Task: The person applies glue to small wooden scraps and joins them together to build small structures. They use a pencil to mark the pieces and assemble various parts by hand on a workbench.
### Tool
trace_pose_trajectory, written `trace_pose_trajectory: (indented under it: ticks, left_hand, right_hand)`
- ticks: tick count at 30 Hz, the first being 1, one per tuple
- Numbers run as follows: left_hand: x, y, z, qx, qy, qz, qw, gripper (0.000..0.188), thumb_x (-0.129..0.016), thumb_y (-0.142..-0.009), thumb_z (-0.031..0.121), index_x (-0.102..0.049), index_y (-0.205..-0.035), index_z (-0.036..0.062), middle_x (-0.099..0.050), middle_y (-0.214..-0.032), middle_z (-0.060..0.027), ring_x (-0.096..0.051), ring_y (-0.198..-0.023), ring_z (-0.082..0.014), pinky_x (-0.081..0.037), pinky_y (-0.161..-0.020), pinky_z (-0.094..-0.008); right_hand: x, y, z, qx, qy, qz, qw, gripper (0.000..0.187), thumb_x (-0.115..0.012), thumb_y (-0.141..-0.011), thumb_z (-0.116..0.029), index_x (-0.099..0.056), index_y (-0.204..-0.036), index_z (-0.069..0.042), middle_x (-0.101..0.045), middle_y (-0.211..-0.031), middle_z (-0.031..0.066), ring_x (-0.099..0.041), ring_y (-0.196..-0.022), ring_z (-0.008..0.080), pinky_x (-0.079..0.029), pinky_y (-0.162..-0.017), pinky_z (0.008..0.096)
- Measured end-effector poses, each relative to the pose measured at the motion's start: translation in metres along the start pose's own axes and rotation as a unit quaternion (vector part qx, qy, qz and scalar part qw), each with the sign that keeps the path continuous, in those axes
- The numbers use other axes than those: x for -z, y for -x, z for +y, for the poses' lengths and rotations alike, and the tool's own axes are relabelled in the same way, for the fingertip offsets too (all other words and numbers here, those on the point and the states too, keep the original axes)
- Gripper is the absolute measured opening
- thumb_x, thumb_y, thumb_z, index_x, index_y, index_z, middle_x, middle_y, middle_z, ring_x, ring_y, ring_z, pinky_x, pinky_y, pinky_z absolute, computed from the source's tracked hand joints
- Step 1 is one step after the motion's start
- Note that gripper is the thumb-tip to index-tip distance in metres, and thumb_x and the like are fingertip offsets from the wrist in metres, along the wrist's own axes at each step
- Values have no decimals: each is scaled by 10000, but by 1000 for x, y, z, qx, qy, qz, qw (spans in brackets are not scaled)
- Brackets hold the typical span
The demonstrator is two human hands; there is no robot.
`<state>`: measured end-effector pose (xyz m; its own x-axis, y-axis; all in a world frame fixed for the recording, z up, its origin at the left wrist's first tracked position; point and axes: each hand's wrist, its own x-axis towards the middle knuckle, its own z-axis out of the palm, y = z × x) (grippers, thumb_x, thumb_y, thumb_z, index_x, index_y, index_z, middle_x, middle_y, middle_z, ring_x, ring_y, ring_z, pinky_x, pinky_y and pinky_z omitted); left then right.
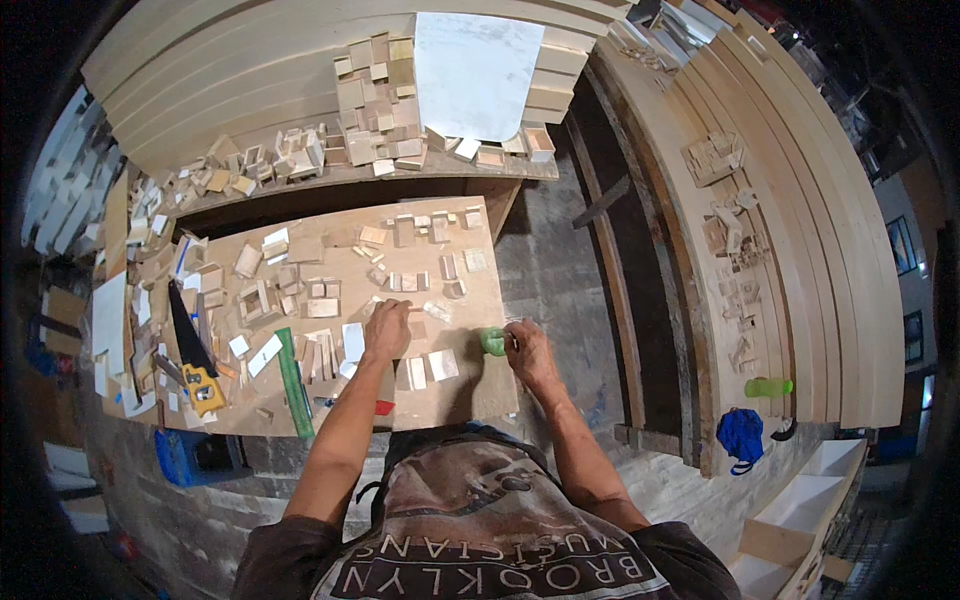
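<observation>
My left hand (pixel 388 328) rests over the worktable (pixel 470 225), its fingers bent down at a flat wooden piece (pixel 418 336); whatever lies under the fingertips is hidden. Beside it are a clear plastic-looking piece (pixel 437 311) and a row of small wooden blocks (pixel 408 282). At the table's right edge, my right hand (pixel 532 352) is closed, with thumb and fingers at the rim of a green see-through container (pixel 493 341). Toward me lie pale wooden blocks (pixel 427 370).
A yellow-handled saw (pixel 201 385) and a green strip (pixel 294 380) lie on the left among wood offcuts. Behind, a shelf (pixel 440 165) carries more pieces. Long boards (pixel 800 250) line the right, with a blue bag (pixel 740 440). A blue plastic crate (pixel 185 460) stands below the table.
</observation>
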<state>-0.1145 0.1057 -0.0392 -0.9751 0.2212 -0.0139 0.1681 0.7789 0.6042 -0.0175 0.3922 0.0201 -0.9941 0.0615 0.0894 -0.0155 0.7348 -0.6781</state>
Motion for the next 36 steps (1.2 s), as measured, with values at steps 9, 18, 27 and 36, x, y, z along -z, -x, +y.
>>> trace_pose_trajectory:
  ticks: [9, 18, 27, 36]
  left_hand:
    - [-6, -2, -3, 12, -39, 46, 998, 260, -533, -917, 75, -656, -1141, 31, -609, -1070, -156, -556, -1073, -366, -496, -905, -470]
    - [15, 10, 50, 201, -54, -7, 978, 600, -741, -798, 433, -559, -1143, -24, -643, -1041, -248, -648, -985, -434, -529, -847, -504]
    - [21, 25, 48, 200, -6, -20, 980, 726, -841, -714, 272, -484, -1256, -54, -614, -1135, -260, -636, -1058, -383, -543, -886, -455]
    - [37, 78, 67, 61, 377, 88, 920, 675, -751, -738, -55, -501, -1358, 34, -487, -1367, -124, -573, -1209, -253, -580, -879, -353]
  right_hand:
    - [7, -6, -3, 9, -14, 6, 1000, 93, -642, -861, -49, -645, -944, -7, -616, -884, 192, -615, -815, 383, -497, -715, 429]
    - [25, -1, 10, 62, 4, 98, 993, 148, -603, -859, -38, -661, -986, 11, -634, -859, 210, -622, -783, 387, -502, -713, 444]
    - [53, 3, -10, -195, -334, 55, 921, 164, -522, -976, -47, -669, -999, 22, -626, -762, 16, -518, -617, 72, -430, -543, 242]
    - [12, -16, -52, -83, -392, -109, 910, 193, -600, -977, -88, -649, -1139, 6, -612, -751, -5, -515, -640, 58, -429, -563, 234]
